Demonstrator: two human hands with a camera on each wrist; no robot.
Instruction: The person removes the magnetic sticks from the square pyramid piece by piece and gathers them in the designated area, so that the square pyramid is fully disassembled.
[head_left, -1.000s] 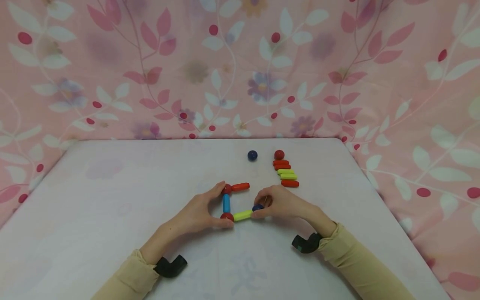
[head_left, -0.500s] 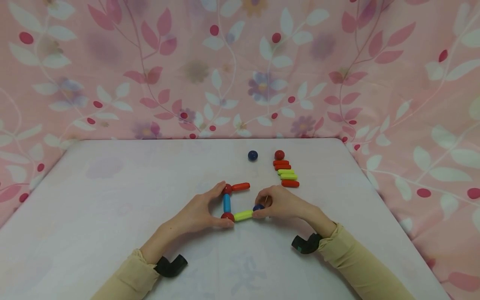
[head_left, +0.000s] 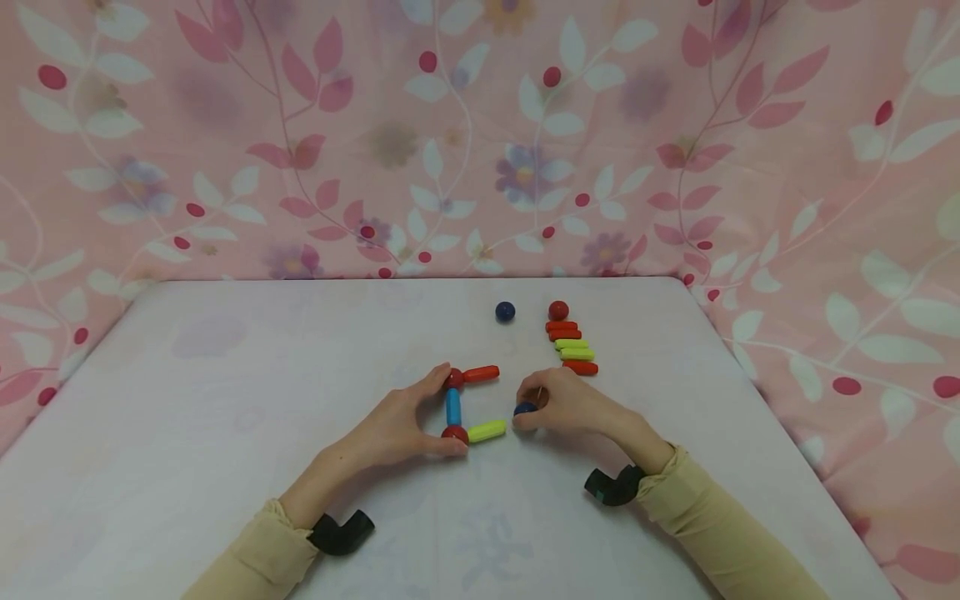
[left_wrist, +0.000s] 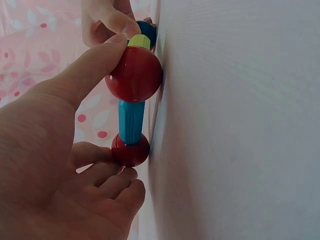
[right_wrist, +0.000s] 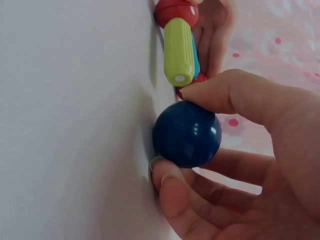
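My left hand [head_left: 390, 427] holds a small joined frame between thumb and fingers. In the left wrist view its thumb lies on the near red ball [left_wrist: 135, 74], its fingers on the far red ball [left_wrist: 131, 152], and a blue rod [left_wrist: 131, 122] joins the two. A red rod [head_left: 482, 373] sticks out from the far ball and a lime-green rod [right_wrist: 179, 50] from the near one. My right hand [head_left: 566, 402] pinches a dark blue ball [right_wrist: 186, 134] between thumb and fingertips, low against the table. A small gap separates this ball from the lime rod's end.
Farther back on the white table [head_left: 225, 417] lie a loose dark blue ball [head_left: 506, 312] and a red ball [head_left: 558, 310]. Below the red one, several rods form a column: red rods [head_left: 580, 367] and lime-green rods [head_left: 577, 354]. A floral cloth [head_left: 450, 167] hangs behind.
The right hand has shifted slightly right with the dark blue ball, which now stands apart from the lime-green rod's end. The left hand and its frame have stayed put.
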